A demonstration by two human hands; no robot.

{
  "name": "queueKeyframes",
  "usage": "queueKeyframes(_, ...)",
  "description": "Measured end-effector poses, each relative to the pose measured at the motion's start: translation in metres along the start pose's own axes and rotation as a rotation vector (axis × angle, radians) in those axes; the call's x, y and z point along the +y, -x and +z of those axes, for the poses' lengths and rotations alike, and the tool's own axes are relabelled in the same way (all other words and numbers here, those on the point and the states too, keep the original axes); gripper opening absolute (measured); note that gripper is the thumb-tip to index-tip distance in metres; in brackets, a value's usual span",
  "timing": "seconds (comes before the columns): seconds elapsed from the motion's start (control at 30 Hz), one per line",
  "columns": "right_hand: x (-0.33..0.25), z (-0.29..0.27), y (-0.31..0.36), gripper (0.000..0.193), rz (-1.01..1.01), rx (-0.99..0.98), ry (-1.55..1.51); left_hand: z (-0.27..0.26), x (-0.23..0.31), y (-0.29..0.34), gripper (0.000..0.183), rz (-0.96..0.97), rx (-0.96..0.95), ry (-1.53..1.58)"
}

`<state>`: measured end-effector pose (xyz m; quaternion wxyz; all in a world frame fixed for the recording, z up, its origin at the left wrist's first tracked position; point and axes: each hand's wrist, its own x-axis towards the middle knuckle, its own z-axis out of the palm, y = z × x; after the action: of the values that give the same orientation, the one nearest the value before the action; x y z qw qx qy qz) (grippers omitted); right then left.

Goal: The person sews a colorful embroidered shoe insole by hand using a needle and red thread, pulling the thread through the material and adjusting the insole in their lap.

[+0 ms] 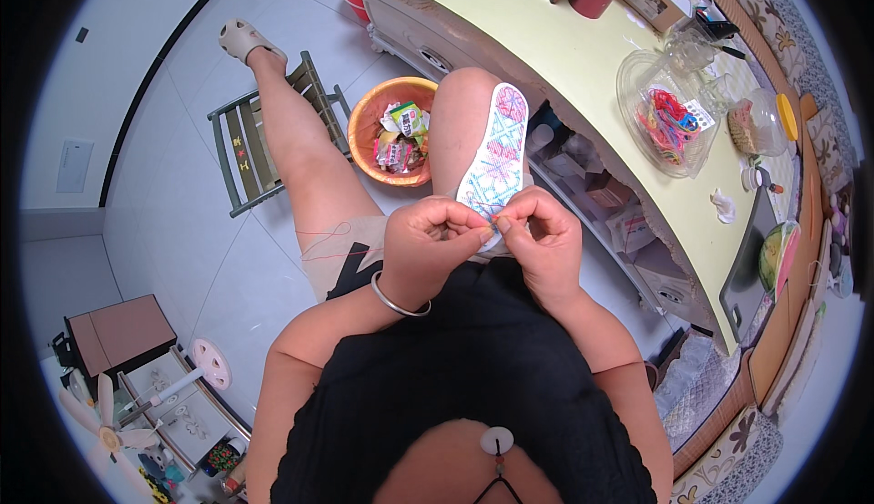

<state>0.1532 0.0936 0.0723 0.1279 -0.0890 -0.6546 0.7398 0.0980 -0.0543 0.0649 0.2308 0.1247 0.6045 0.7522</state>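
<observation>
An embroidered insole (496, 158) lies on the person's raised right thigh (455, 126), patterned face up. Its long axis runs away from the body, its far end near the knee and leaning slightly right. The hands sit at its near end, so nearly all its length stretches forward of them. The left hand (426, 238) comes in from the left and the right hand (549, 238) from the right, about equally near. They meet here, thumb and forefinger of each clamped on this end, fingertips together; whether a needle sits between them is too small to tell.

Red thread (323, 233) trails left of the left hand in a loose loop over the shorts, apart from the insole. An orange basket (358, 131) holding wrappers (407, 131) stands just left of the thigh, and a folding stool (238, 153) beyond the left leg. On the right, the long near edge of a table (519, 17) bounds the room beside the right hand. Toward the table's far edge sit a clear tray (623, 94) with bright thread bundles (669, 126) and a yellow-lidded jar (756, 126).
</observation>
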Motion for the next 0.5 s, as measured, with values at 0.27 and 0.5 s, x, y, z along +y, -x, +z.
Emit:
queueKeyframes(0.27,0.0017,-0.0006,-0.0001,0.009,-0.03,0.003,0.031,-0.0014,0.0012,0.0004,0.008,0.015,-0.03,-0.076)
queueKeyframes(0.5,-0.0001,-0.0011,0.0026,0.005,0.057,0.016,-0.048,0.0005,0.0042,0.001,0.008,-0.009,-0.014,-0.01)
